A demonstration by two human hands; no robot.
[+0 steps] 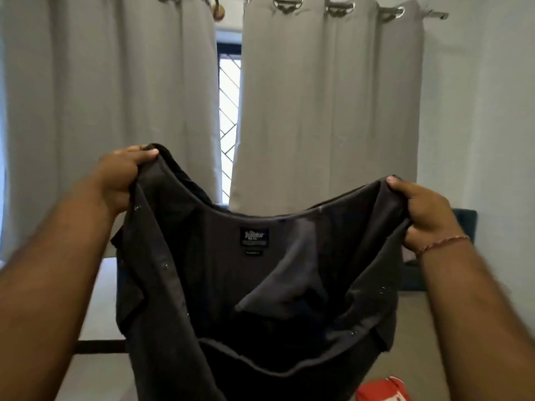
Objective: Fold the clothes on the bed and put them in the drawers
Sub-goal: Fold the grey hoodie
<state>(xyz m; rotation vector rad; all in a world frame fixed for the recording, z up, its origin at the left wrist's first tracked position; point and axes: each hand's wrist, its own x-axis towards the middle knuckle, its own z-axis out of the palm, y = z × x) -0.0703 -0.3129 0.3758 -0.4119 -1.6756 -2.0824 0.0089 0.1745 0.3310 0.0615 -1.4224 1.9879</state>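
Note:
A dark grey button shirt [260,285] hangs in the air in front of me, its inside label facing me near the collar. My left hand [121,178] grips the shirt's upper left shoulder, thumb on top of the cloth. My right hand [425,212], with a thin bracelet at the wrist, grips the upper right shoulder. The shirt sags between the two hands and hides most of the bed below it.
Grey curtains [318,111] hang ahead with a narrow window gap [230,111] between them. A dark blue headboard [466,224] shows at right. A red and white item [382,390] lies at the bottom edge. The bed surface [417,328] shows either side of the shirt.

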